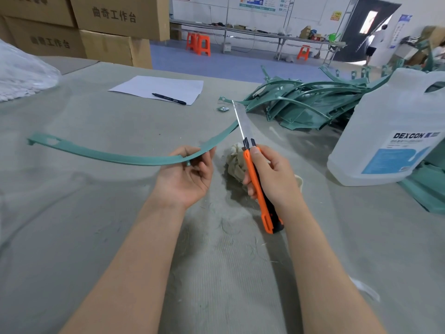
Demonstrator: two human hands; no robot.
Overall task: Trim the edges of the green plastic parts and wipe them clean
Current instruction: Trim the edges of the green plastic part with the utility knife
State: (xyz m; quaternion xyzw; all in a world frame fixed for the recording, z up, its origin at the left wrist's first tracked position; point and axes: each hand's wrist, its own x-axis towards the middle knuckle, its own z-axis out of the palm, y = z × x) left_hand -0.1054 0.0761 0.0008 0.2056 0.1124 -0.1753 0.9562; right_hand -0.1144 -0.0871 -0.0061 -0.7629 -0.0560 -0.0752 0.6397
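Observation:
A long curved green plastic strip (108,154) arcs above the table from far left to centre. My left hand (187,175) holds it near its middle, palm up, thumb and fingers pinching the strip. My right hand (269,175) grips an orange and black utility knife (258,189). Its long blade (240,121) is extended and points up and away, crossing the strip's right end. A crumpled beige cloth (236,162) lies on the table between my hands.
A pile of green plastic parts (308,104) lies at the back right. A large clear jug labelled DEXCON (390,131) stands at the right. A paper sheet (161,89) with a black pen (168,98) lies at the back. Cardboard boxes (79,30) stand behind the table.

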